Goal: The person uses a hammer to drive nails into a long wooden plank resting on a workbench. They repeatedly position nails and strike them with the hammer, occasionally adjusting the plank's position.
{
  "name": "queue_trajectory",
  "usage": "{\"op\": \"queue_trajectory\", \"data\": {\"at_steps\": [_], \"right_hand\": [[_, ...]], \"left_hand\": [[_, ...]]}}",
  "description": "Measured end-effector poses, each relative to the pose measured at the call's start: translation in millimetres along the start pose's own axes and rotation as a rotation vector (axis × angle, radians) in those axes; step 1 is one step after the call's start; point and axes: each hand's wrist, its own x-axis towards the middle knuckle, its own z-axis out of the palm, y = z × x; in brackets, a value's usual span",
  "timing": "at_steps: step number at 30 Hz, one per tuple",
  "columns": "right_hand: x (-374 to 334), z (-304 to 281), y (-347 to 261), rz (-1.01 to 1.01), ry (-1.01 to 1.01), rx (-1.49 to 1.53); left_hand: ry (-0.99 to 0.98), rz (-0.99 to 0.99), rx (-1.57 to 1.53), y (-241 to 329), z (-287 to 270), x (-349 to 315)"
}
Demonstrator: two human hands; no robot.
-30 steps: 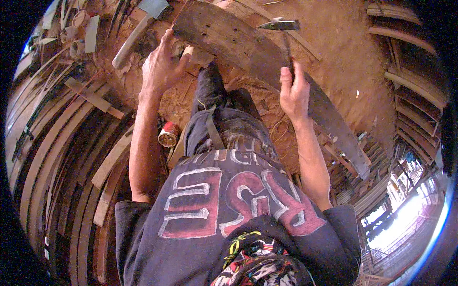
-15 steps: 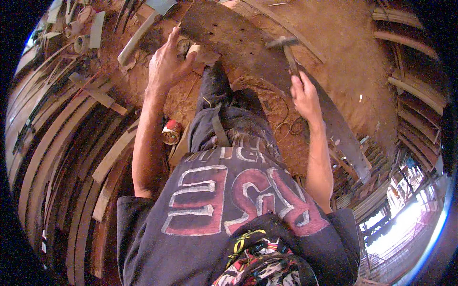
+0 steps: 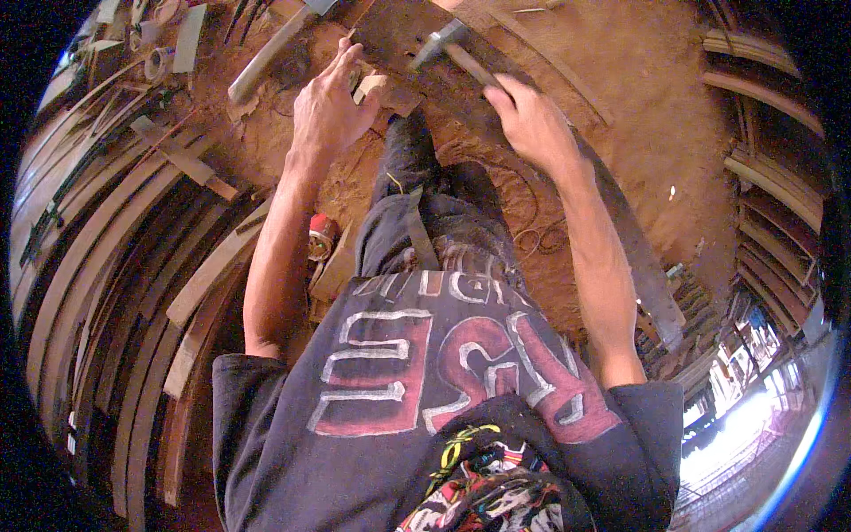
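Observation:
My right hand (image 3: 530, 124) grips the wooden handle of a hammer (image 3: 448, 46), whose metal head is down close to a long curved wooden plank (image 3: 612, 213) lying across the sawdust floor. My left hand (image 3: 326, 106) presses down beside a small wooden block (image 3: 370, 87) at the plank's near end; what its fingertips pinch is hidden. My dark-trousered leg (image 3: 425, 204) stretches out between my arms toward the plank.
Many curved wooden strips (image 3: 97, 266) are stacked on the left. More curved boards (image 3: 771, 186) lie at the right. A red canister (image 3: 321, 235) sits by my left forearm. Another tool with a pale handle (image 3: 266, 62) lies beyond my left hand. Wire coils (image 3: 532, 235) lie on the sawdust.
My right hand has swung the hammer down and leftward, bringing its head close to the plank near my left hand. My left hand has stayed on the block.

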Motion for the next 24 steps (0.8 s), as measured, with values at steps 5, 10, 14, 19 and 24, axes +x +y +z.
{"op": "queue_trajectory", "data": {"at_steps": [5, 10, 14, 19, 24], "right_hand": [[1.4, -9.8, 3.4, -0.024, -0.058, -0.018], [-108.6, -2.0, 108.3, 0.084, 0.020, 0.037], [-143.8, -26.5, 108.1, 0.253, -0.150, 0.028], [-91.1, -13.3, 63.8, 0.089, -0.101, 0.008], [11.9, 18.8, -28.0, -0.035, -0.079, -0.045]], "left_hand": [[0.024, -0.043, -0.035, -4.9, 3.4, -3.6], [0.053, -0.060, -0.166, -4.7, 4.5, -14.3], [0.116, 0.015, -0.151, -13.0, 6.2, -17.1], [0.103, 0.011, -0.134, -17.2, 8.3, -15.3], [0.037, -0.154, -0.444, -22.9, -11.8, 0.4]]}}
